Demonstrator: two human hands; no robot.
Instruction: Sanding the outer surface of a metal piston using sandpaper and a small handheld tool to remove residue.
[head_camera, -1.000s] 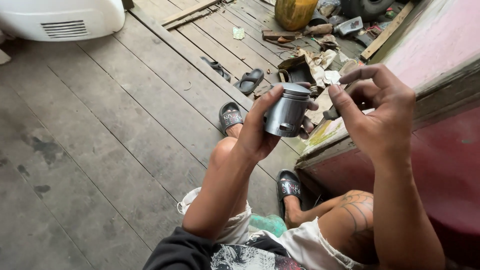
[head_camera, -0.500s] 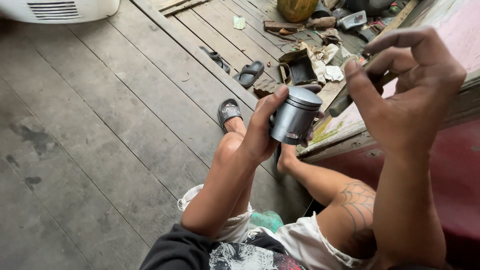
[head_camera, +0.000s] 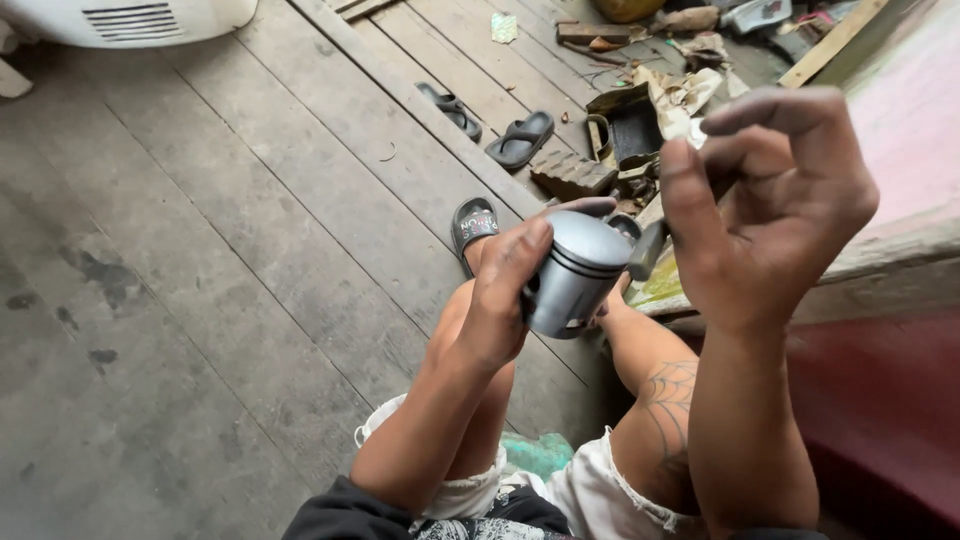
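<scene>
My left hand (head_camera: 505, 300) grips a grey metal piston (head_camera: 575, 275), fingers wrapped round its side, crown tilted up and to the right. It hangs above my bare knees. Close to the piston's right, my right hand (head_camera: 770, 210) is raised with its fingers curled. Its thumb and fingers pinch a short dark metal pin (head_camera: 645, 250), whose free end points down toward the piston's top edge. How the pin sits behind the thumb is partly hidden.
I sit over a grey plank floor (head_camera: 220, 260). Dark sandals (head_camera: 520, 140) lie ahead, and one is on my foot (head_camera: 473, 225). Scrap, paper and a dark box (head_camera: 635, 125) pile up beyond. A worn pink bench edge (head_camera: 890, 260) runs at right. A white casing (head_camera: 140, 20) sits top left.
My right hand has come nearer to the piston, now with the dark pin showing beside it. My left hand turned the piston slightly while still holding it.
</scene>
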